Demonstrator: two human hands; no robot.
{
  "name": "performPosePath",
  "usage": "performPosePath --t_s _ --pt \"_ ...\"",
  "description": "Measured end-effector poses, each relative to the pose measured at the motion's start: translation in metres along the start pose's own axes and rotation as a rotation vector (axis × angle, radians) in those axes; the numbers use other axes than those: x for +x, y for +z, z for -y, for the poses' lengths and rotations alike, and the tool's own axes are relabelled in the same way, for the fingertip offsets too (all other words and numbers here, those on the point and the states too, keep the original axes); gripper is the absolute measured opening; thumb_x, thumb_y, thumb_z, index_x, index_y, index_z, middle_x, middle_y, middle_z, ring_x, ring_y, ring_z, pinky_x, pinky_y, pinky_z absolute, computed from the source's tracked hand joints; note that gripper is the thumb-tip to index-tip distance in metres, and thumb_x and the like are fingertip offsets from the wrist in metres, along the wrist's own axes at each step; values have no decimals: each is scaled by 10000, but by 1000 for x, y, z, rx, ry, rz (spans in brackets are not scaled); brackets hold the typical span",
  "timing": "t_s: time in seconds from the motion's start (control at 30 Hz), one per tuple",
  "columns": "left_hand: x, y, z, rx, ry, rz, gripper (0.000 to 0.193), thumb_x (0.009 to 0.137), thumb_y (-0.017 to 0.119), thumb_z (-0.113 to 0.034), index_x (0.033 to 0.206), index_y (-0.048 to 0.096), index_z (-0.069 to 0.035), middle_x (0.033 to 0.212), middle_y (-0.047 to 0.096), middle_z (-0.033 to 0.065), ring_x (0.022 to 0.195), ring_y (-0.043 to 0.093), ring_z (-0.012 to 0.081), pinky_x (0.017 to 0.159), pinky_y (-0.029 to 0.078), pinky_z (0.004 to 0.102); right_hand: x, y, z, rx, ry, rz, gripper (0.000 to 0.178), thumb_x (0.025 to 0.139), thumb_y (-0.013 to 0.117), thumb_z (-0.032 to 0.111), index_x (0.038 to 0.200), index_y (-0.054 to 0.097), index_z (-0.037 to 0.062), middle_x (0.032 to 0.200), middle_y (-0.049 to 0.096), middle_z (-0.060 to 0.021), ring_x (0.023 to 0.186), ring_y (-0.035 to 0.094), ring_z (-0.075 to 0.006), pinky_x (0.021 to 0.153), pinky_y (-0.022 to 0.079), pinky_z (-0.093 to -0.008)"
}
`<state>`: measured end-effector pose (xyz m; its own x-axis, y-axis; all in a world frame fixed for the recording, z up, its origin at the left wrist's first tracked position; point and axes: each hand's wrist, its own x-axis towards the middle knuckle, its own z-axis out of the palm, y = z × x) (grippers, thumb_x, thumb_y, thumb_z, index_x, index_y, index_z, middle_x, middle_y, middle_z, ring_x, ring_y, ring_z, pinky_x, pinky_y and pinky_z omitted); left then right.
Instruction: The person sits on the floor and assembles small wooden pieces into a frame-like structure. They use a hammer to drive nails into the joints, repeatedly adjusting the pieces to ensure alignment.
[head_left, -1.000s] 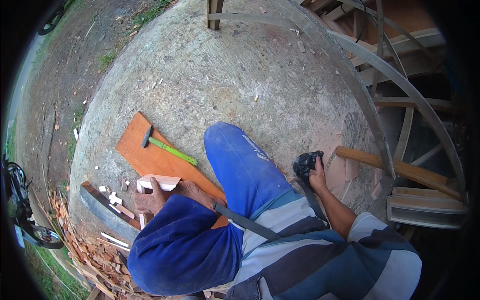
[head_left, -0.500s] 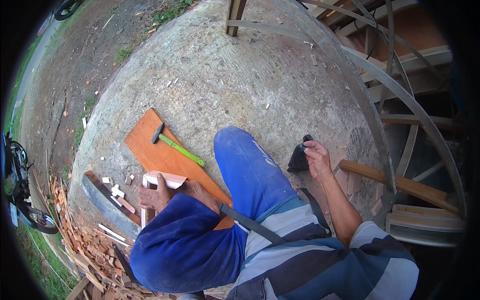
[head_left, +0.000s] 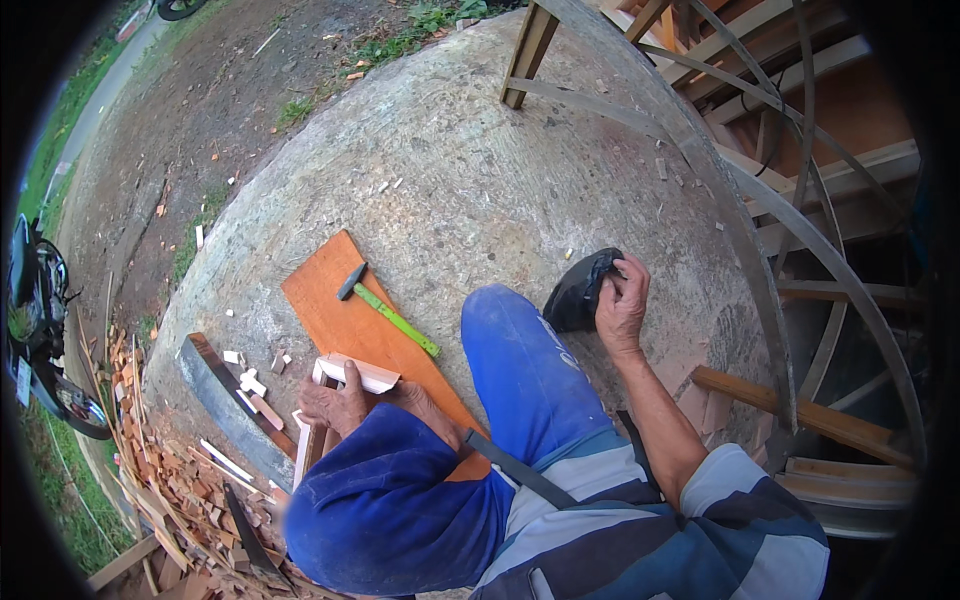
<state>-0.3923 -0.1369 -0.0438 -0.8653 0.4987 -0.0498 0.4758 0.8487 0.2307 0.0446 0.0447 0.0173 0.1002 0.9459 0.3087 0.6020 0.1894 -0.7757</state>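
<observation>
My left hand [head_left: 338,402] is closed around a pale pinkish wooden frame [head_left: 365,373], its thumb lying across a moulded strip on top. Another length of it runs down beside my raised left knee, which hides the rest. Bare skin shows between the knee and the strip; whether it is a foot or a hand I cannot tell. My right hand [head_left: 623,305] pinches the top of a black plastic bag [head_left: 580,295], which hangs to the left of my fingers beside my right knee. What the bag holds is hidden. A hammer [head_left: 390,312] with a green handle lies on an orange-brown board [head_left: 330,285] ahead of my left hand.
A curved dark piece [head_left: 235,405] lies at the left, with small pale offcuts [head_left: 250,382] beside it. Wood scraps [head_left: 170,470] heap up at the lower left. Curved metal bars [head_left: 840,250] and a wooden beam [head_left: 800,405] stand at the right. A motorcycle [head_left: 45,320] is at the far left.
The view has shifted, so the scene sits further right. My right hand has moved left with the black bag, which now looks larger and more spread out. My left hand keeps its grip.
</observation>
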Motion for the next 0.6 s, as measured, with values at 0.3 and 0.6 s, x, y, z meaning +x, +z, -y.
performPosePath --t_s 0.3,0.6 --pt "-5 -15 -11 -166 1 43 962 741 812 -587 1410 377 -51 1448 389 209 1479 221 421 1219 0 688 -36 -10 -145 -543 -75 908 413 961 613 277 1298 687 51 1340 672 -193 1305 590 -371 1139 445 -450" --pt "-16 -25 -13 -191 14 67 955 751 795 -616 1381 373 -36 1379 393 197 1426 246 411 1205 20 659 11 33 -126 -589 -43 1123 416 968 604 295 1296 691 55 1341 674 -186 1306 591 -365 1139 446 -448"
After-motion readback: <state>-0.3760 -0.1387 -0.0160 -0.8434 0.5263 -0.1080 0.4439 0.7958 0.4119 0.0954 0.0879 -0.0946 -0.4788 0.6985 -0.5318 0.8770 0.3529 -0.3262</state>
